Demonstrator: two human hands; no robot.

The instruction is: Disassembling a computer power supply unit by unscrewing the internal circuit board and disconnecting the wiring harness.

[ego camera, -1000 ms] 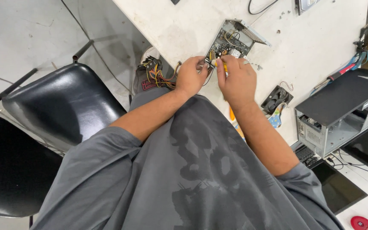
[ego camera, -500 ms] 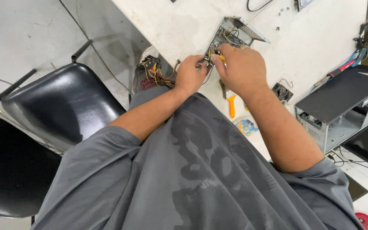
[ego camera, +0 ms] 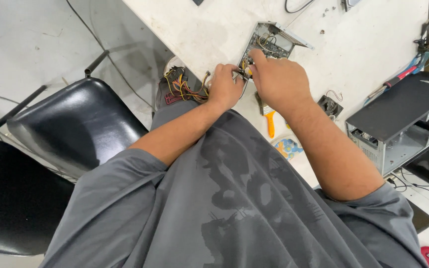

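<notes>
An opened metal power supply box [ego camera: 274, 42] with its circuit board and wires showing lies on the white table [ego camera: 214, 25]. My left hand [ego camera: 224, 89] is closed on the wire bundle at the box's near corner. My right hand [ego camera: 276, 79] is beside it, fingers pinched on a small connector among the same wires. A bundle of red, yellow and black cables [ego camera: 182, 89] hangs off the table edge to the left of my left hand.
A brush with an orange handle [ego camera: 269, 119] lies under my right forearm. A small black part [ego camera: 329, 105] sits to the right. An open computer case [ego camera: 403, 119] stands at the right edge. A black chair [ego camera: 70, 129] is at the left.
My right hand has shifted slightly left and closer to my left hand at the box's corner. The view has moved a little to the right.
</notes>
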